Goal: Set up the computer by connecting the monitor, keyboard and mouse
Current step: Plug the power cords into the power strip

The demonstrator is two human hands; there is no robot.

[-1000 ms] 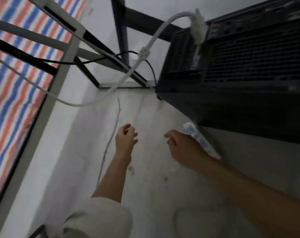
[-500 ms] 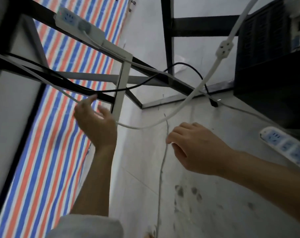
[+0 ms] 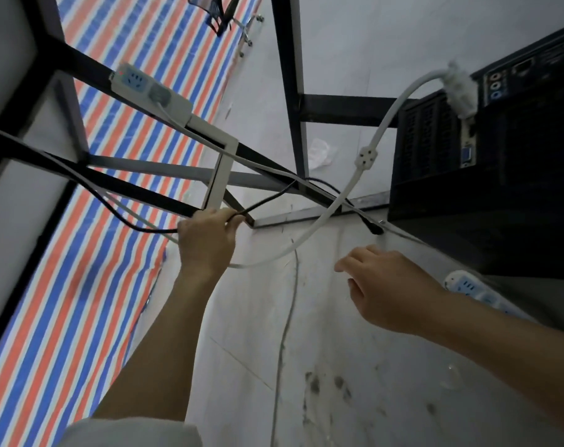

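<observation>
- A bare, makeshift computer corner, seen from low down beneath a desk with a black metal frame (image 3: 287, 75).
- Stained grey concrete floor (image 3: 338, 366) and plain pale wall (image 3: 355, 33), unfinished.
- A red, white and blue striped tarpaulin (image 3: 81, 301) hangs at the left.
- A black desktop computer tower (image 3: 500, 172) stands on the floor.
- White power strips (image 3: 148, 88) and loose cables (image 3: 338, 204) trail about.

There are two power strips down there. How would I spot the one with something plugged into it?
Find the striped tarp at left. The power strip lies on the dark table frame crossing it, a grey plug in it, unlike the strip on the floor.
</observation>
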